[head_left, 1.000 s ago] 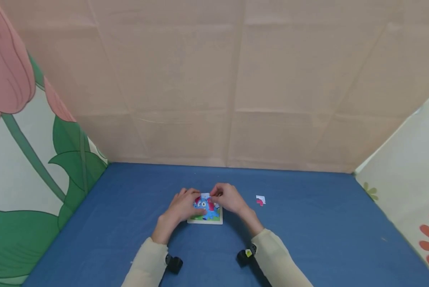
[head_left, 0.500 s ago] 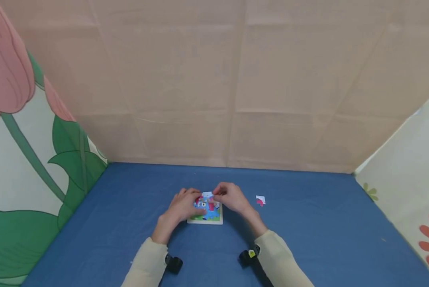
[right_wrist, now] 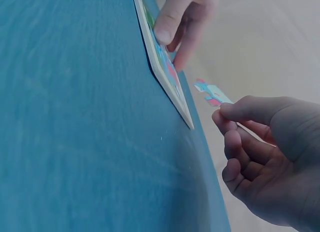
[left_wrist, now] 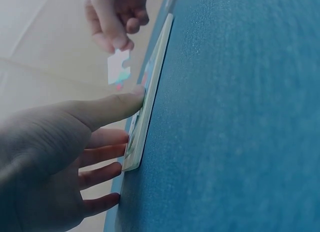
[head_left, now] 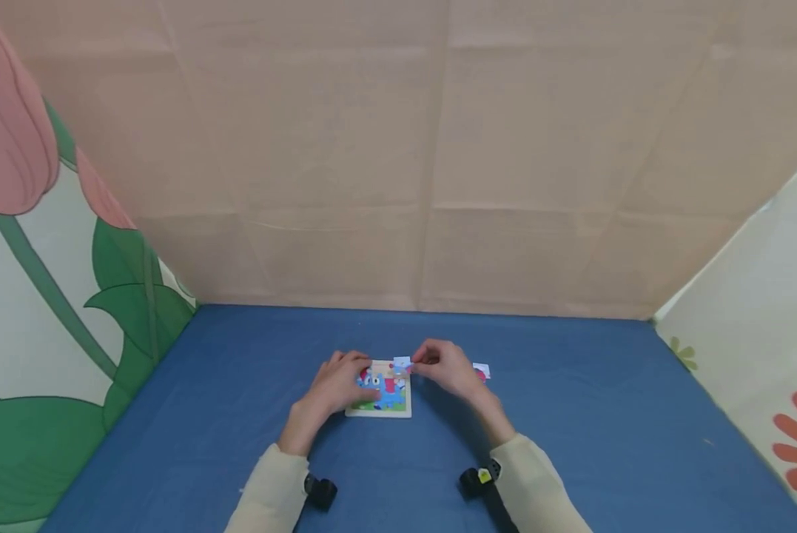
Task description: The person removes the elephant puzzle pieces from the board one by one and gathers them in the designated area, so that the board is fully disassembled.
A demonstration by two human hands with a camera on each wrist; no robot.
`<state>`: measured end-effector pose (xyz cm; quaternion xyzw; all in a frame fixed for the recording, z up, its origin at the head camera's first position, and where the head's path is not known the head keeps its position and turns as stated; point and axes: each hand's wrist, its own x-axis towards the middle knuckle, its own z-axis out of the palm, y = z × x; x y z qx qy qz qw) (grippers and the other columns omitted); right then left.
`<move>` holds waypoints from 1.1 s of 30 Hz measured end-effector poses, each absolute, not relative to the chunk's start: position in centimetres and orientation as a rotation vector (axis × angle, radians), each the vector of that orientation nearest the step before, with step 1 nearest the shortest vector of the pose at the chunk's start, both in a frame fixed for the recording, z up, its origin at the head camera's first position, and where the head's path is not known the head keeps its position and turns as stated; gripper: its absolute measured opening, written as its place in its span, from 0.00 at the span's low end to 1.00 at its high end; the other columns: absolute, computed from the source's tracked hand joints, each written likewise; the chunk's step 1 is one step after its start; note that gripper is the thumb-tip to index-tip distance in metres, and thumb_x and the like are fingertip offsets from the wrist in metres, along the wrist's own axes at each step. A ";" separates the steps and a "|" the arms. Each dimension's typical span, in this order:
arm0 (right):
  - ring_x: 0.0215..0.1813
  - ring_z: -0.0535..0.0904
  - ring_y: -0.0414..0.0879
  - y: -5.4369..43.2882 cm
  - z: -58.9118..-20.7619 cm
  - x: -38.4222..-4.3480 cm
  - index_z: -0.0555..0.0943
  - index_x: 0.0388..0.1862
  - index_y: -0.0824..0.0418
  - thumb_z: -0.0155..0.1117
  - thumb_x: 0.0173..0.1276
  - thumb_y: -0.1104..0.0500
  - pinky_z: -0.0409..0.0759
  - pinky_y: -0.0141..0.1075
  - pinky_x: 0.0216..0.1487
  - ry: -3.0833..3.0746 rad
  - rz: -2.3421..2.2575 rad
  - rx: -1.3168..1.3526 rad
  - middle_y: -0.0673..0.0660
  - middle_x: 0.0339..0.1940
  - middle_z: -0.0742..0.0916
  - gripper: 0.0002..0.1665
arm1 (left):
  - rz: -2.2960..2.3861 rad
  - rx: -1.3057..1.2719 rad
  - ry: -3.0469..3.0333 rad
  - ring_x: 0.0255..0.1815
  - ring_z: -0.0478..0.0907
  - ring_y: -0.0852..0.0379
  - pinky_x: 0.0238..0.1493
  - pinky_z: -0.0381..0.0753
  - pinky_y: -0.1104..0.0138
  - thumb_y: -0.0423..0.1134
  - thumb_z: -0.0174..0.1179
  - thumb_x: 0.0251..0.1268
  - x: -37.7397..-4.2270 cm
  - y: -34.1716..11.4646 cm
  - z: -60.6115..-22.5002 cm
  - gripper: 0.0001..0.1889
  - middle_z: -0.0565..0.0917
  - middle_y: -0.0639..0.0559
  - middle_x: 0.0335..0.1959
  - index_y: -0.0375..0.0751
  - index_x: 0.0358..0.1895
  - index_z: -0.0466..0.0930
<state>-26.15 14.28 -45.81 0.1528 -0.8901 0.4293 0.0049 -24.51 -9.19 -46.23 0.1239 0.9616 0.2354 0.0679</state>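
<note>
Diffuse, moderate light in the head view — soft shadow on the table (head_left: pixel 571 429) beside the right forearm (head_left: pixel 493 418); fine print on the puzzle (head_left: pixel 391 400) softened. The 2 wrist views: hazy, bluish, low-contrast — the puzzle piece (left_wrist: pixel 116 69) pale and blurred in the left.

Cream long sleeves (head_left: pixel 538 488) on show, boxy black wrist cameras (head_left: pixel 321 494), and there, yellow patch (head_left: pixel 485 475) on the right one, possibly a sticker
</note>
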 end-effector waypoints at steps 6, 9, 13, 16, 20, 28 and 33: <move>0.33 0.79 0.40 15.3 -45.9 -26.0 0.84 0.35 0.55 0.71 0.64 0.60 0.78 0.34 0.36 -2.813 1.339 0.420 0.50 0.32 0.86 0.03 | 0.710 0.374 2.897 0.65 0.66 0.46 0.66 0.66 0.47 0.58 0.71 0.56 -24.5 -9.2 -46.2 0.36 0.73 0.49 0.68 0.45 0.66 0.77; 0.33 0.79 0.41 15.9 -45.9 -26.1 0.84 0.36 0.56 0.71 0.65 0.59 0.78 0.35 0.36 -2.824 1.331 0.390 0.51 0.33 0.87 0.03 | 0.706 0.376 2.899 0.64 0.66 0.46 0.66 0.66 0.48 0.58 0.71 0.56 -24.5 -9.2 -46.3 0.36 0.73 0.49 0.69 0.45 0.66 0.76; 0.33 0.79 0.42 16.9 -45.9 -26.3 0.84 0.36 0.56 0.71 0.65 0.59 0.77 0.35 0.36 -2.824 1.331 0.368 0.52 0.33 0.87 0.03 | 0.705 0.381 2.903 0.64 0.66 0.47 0.66 0.67 0.48 0.59 0.70 0.56 -24.6 -9.3 -46.4 0.37 0.73 0.49 0.69 0.46 0.67 0.76; 0.33 0.79 0.42 17.7 -45.9 -26.3 0.84 0.36 0.56 0.70 0.65 0.59 0.77 0.35 0.36 -2.829 1.320 0.369 0.52 0.34 0.87 0.03 | 0.704 0.401 2.913 0.64 0.66 0.47 0.66 0.67 0.48 0.59 0.70 0.56 -24.6 -9.3 -46.6 0.36 0.74 0.49 0.68 0.46 0.66 0.76; 0.34 0.80 0.42 18.6 -45.9 -26.4 0.84 0.36 0.56 0.70 0.66 0.58 0.77 0.35 0.36 -2.838 1.298 0.366 0.52 0.34 0.87 0.03 | 0.692 0.436 2.925 0.65 0.66 0.47 0.67 0.66 0.48 0.59 0.70 0.56 -24.6 -9.5 -46.6 0.36 0.74 0.49 0.68 0.45 0.66 0.77; 0.34 0.79 0.43 20.3 -46.2 -26.7 0.84 0.37 0.58 0.70 0.66 0.59 0.77 0.36 0.36 -2.852 1.250 0.358 0.53 0.34 0.87 0.05 | 0.759 0.452 2.908 0.64 0.67 0.45 0.66 0.68 0.47 0.52 0.70 0.60 -24.5 -10.0 -46.2 0.31 0.74 0.46 0.67 0.42 0.64 0.78; 0.34 0.79 0.44 20.8 -46.2 -26.9 0.84 0.38 0.57 0.68 0.66 0.59 0.76 0.36 0.36 -2.881 1.234 0.322 0.53 0.34 0.87 0.04 | 0.746 0.397 2.924 0.64 0.68 0.47 0.65 0.70 0.49 0.51 0.69 0.61 -24.7 -10.6 -46.3 0.30 0.74 0.47 0.66 0.43 0.65 0.78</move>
